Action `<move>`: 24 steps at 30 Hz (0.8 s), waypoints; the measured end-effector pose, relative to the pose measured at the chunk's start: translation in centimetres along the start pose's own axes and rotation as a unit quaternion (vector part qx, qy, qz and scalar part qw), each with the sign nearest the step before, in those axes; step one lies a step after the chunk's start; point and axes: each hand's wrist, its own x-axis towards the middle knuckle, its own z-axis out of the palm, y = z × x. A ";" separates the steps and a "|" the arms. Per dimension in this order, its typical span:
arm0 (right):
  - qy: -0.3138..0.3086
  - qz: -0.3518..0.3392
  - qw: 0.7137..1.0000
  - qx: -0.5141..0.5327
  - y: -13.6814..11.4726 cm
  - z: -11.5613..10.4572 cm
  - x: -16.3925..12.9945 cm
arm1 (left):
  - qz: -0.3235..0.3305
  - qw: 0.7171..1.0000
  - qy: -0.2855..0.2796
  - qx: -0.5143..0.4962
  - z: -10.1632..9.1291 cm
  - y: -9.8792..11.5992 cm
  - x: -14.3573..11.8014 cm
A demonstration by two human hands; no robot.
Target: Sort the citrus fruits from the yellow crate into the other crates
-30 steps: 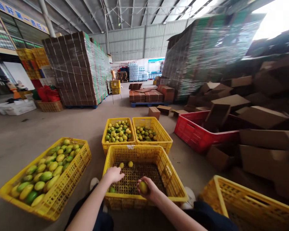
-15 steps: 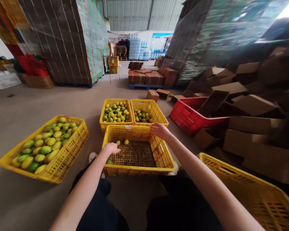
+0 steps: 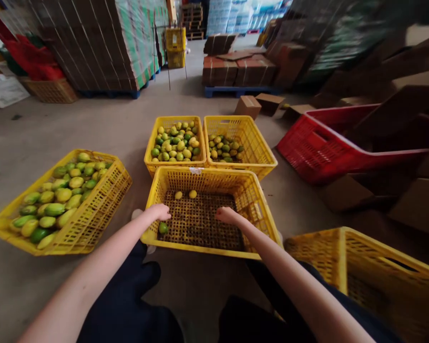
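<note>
Inside the near yellow plastic crate [image 3: 214, 252], two yellow lemon-like fruits [image 3: 192, 194] lie toward the back and one green fruit [image 3: 163, 227] at the left. My left hand [image 3: 159, 212] is over the crate's left side, just above the green fruit, its fingers curled together. Lower over the crate's middle right is my right hand [image 3: 227, 216], also closed. Whatever either hand may hold is hidden. Behind stand a crate full of yellow and green fruits [image 3: 175, 143] and a partly filled crate [image 3: 260, 143] with smaller-looking fruits.
On the left a tilted yellow crate [image 3: 103, 205] is full of longer green-yellow fruits. A yellow crate [image 3: 343, 257] stands by my right side. Beyond it are a red crate [image 3: 318, 143] and loose cardboard. Boxes on a blue pallet [image 3: 236, 90] stand farther back.
My right hand has come back from the right rear crate, down into the near crate, and its fingers have closed. My left hand has shifted slightly up and left. The view has tilted down.
</note>
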 end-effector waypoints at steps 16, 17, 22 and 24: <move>0.089 -0.249 0.942 -0.208 -2.9 4.3 17.2 | 0.002 0.997 0.073 -0.010 3.5 -0.9 19.4; 0.090 -0.251 0.941 -0.209 -3.1 4.6 17.9 | 0.006 0.997 0.076 -0.015 3.7 -0.8 20.1; 0.100 -0.252 0.942 -0.198 -3.0 5.6 19.7 | -0.016 0.996 0.082 -0.039 4.7 -0.5 22.0; 0.103 -0.249 0.944 -0.189 -2.7 5.6 19.4 | -0.024 0.995 0.081 -0.053 4.9 -0.4 21.8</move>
